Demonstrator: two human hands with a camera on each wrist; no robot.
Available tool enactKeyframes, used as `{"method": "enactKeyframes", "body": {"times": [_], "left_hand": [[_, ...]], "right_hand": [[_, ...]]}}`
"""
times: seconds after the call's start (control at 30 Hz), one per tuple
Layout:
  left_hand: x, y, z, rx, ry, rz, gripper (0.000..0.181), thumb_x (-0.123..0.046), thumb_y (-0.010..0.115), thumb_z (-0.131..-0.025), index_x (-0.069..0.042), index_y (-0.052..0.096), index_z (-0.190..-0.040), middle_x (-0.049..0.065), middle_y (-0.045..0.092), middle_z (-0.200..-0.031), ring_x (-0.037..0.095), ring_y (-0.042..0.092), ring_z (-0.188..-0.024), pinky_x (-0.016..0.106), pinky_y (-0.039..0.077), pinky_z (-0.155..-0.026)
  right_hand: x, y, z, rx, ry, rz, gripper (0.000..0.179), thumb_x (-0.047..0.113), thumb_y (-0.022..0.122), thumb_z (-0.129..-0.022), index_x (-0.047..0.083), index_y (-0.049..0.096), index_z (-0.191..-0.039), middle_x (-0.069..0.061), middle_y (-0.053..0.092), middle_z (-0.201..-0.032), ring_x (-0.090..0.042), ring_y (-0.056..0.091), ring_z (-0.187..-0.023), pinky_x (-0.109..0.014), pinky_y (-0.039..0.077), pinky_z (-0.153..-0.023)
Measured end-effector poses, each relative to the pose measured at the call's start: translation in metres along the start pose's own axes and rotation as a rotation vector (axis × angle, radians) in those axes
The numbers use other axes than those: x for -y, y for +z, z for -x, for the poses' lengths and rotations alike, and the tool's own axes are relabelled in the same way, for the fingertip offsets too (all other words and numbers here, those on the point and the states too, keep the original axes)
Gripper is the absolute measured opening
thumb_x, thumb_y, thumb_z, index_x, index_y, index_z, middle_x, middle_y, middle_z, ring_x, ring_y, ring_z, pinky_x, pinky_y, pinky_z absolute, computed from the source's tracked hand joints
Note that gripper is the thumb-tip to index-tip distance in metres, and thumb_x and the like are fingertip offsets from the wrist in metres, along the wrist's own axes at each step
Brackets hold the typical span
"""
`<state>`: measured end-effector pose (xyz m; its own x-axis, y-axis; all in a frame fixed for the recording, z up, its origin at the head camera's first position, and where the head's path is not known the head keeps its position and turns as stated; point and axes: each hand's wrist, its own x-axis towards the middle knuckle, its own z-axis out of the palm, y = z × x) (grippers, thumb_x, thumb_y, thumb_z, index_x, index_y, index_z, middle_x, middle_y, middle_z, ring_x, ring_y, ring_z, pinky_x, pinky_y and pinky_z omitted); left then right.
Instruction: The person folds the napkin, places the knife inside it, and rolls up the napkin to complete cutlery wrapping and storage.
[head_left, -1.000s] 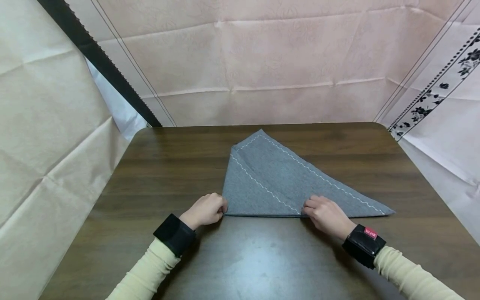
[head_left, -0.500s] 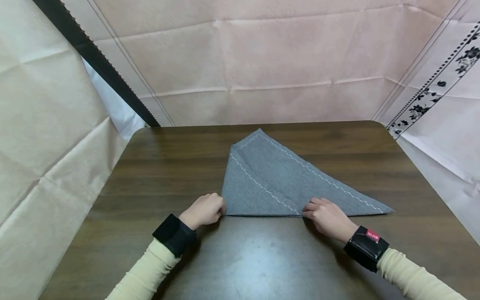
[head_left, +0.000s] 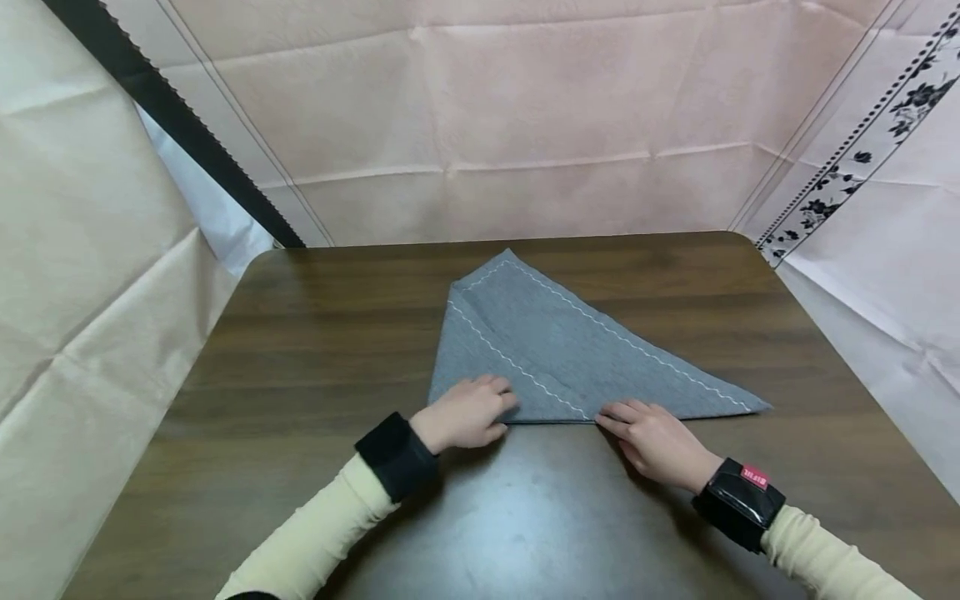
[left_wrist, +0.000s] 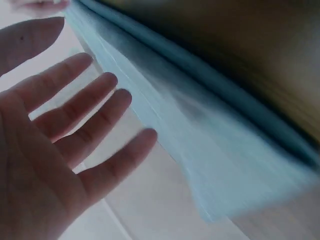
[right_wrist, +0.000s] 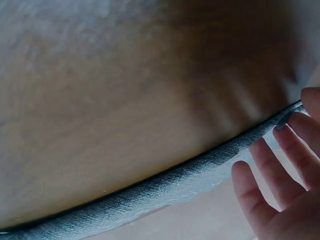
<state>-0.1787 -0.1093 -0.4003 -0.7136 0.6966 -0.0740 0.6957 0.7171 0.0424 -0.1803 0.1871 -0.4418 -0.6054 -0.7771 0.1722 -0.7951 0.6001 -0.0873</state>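
A folded grey-blue cloth [head_left: 540,350] with wavy white stitching lies on the table, its long straight fold facing me and one corner pointing away. My left hand [head_left: 468,412] is over the left part of that front fold; in the left wrist view its fingers [left_wrist: 102,125] are spread and hold nothing. Farther right, my right hand [head_left: 660,442] has its fingertips at the front edge, where a stitched line meets the fold. The right wrist view shows its fingers [right_wrist: 272,180] fairly straight along the cloth's edge [right_wrist: 150,195].
The brown wood-grain table [head_left: 322,350] has rounded far corners. Pale creased sheets [head_left: 525,125] hang behind it and at both sides, with a black band [head_left: 172,117] at left and a floral strip [head_left: 847,167] at right. A black band [head_left: 738,504] is on each wrist.
My left hand has let go of the cloth's left front corner and moved right along the fold, its fingers opening. My right hand's fingers have straightened at the edge. The view has shifted slightly.
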Motion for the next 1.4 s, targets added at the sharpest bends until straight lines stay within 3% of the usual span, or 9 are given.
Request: {"method": "enactKeyframes", "body": {"times": [0.1, 0.27, 0.4, 0.57, 0.73, 0.83, 1.03, 1.2, 1.4], "left_hand": [[-0.014, 0.0, -0.016, 0.114, -0.008, -0.025, 0.045, -0.027, 0.058, -0.089, -0.017, 0.049, -0.132, 0.006, 0.045, -0.13, 0.023, 0.042, -0.119, 0.04, 0.042, -0.09], [-0.028, 0.004, -0.029, 0.214, -0.052, -0.083, 0.049, -0.031, 0.055, -0.091, -0.025, 0.04, -0.138, 0.003, 0.04, -0.134, 0.021, 0.039, -0.121, 0.038, 0.042, -0.087], [-0.031, 0.006, -0.031, 0.218, -0.05, -0.14, 0.047, -0.032, 0.054, -0.092, -0.029, 0.042, -0.137, 0.001, 0.04, -0.132, 0.019, 0.04, -0.116, 0.034, 0.044, -0.08], [-0.029, 0.006, -0.031, 0.217, -0.037, -0.111, 0.047, -0.031, 0.054, -0.092, -0.029, 0.041, -0.137, 0.001, 0.039, -0.133, 0.018, 0.039, -0.115, 0.033, 0.043, -0.081], [-0.028, 0.005, -0.031, 0.23, -0.052, -0.094, 0.046, -0.029, 0.053, -0.092, -0.029, 0.042, -0.137, 0.002, 0.039, -0.133, 0.019, 0.039, -0.116, 0.033, 0.044, -0.08], [-0.028, 0.004, -0.032, 0.229, -0.055, -0.102, 0.045, -0.029, 0.053, -0.092, -0.028, 0.043, -0.136, 0.002, 0.04, -0.132, 0.019, 0.04, -0.115, 0.032, 0.045, -0.077], [-0.029, 0.002, -0.035, 0.228, -0.052, -0.112, 0.045, -0.029, 0.053, -0.092, -0.028, 0.044, -0.136, 0.002, 0.042, -0.129, 0.019, 0.041, -0.111, 0.031, 0.045, -0.075], [-0.03, 0.001, -0.035, 0.232, -0.048, -0.116, 0.045, -0.03, 0.053, -0.092, -0.028, 0.044, -0.136, 0.002, 0.042, -0.129, 0.019, 0.041, -0.112, 0.032, 0.045, -0.076], [-0.029, 0.003, -0.036, 0.232, -0.039, -0.114, 0.046, -0.03, 0.054, -0.092, -0.028, 0.043, -0.136, 0.002, 0.042, -0.129, 0.019, 0.041, -0.111, 0.03, 0.045, -0.073]], "right_hand": [[0.0, 0.0, -0.002, 0.014, 0.001, -0.006, 0.037, 0.009, 0.069, -0.078, 0.006, 0.064, -0.114, -0.007, 0.059, -0.11, -0.022, 0.056, -0.099, -0.04, 0.048, -0.078], [-0.001, -0.002, 0.001, 0.036, 0.046, -0.087, 0.035, 0.01, 0.069, -0.079, 0.006, 0.064, -0.114, -0.006, 0.059, -0.11, -0.022, 0.055, -0.1, -0.042, 0.047, -0.081], [-0.014, -0.006, 0.015, -0.032, 0.152, -0.124, 0.027, 0.012, 0.069, -0.079, 0.005, 0.066, -0.105, -0.007, 0.06, -0.104, -0.023, 0.057, -0.096, -0.042, 0.047, -0.08], [-0.044, -0.015, 0.047, -0.096, 0.34, -0.119, 0.014, 0.013, 0.069, -0.079, 0.004, 0.067, -0.09, -0.006, 0.06, -0.089, -0.025, 0.058, -0.083, -0.043, 0.047, -0.071], [-0.067, -0.027, 0.072, -0.052, 0.534, -0.149, 0.015, 0.013, 0.065, -0.082, -0.001, 0.067, -0.087, -0.009, 0.059, -0.083, -0.03, 0.057, -0.077, -0.046, 0.045, -0.067], [-0.077, -0.032, 0.08, -0.032, 0.609, -0.161, 0.017, 0.014, 0.063, -0.084, -0.003, 0.066, -0.085, -0.008, 0.059, -0.076, -0.025, 0.055, -0.068, -0.042, 0.043, -0.059], [-0.091, -0.036, 0.085, 0.02, 0.73, -0.182, 0.023, 0.016, 0.055, -0.088, -0.004, 0.064, -0.082, -0.009, 0.058, -0.068, -0.02, 0.049, -0.059, -0.035, 0.037, -0.051], [-0.102, -0.043, 0.087, 0.144, 0.841, -0.226, 0.035, 0.027, 0.048, -0.092, 0.001, 0.062, -0.073, -0.006, 0.049, -0.063, -0.02, 0.044, -0.057, -0.033, 0.033, -0.049], [-0.106, -0.051, 0.086, 0.216, 0.964, -0.294, 0.044, 0.04, 0.052, -0.087, 0.001, 0.06, -0.069, -0.008, 0.048, -0.064, -0.022, 0.046, -0.059, -0.033, 0.035, -0.049]]}}
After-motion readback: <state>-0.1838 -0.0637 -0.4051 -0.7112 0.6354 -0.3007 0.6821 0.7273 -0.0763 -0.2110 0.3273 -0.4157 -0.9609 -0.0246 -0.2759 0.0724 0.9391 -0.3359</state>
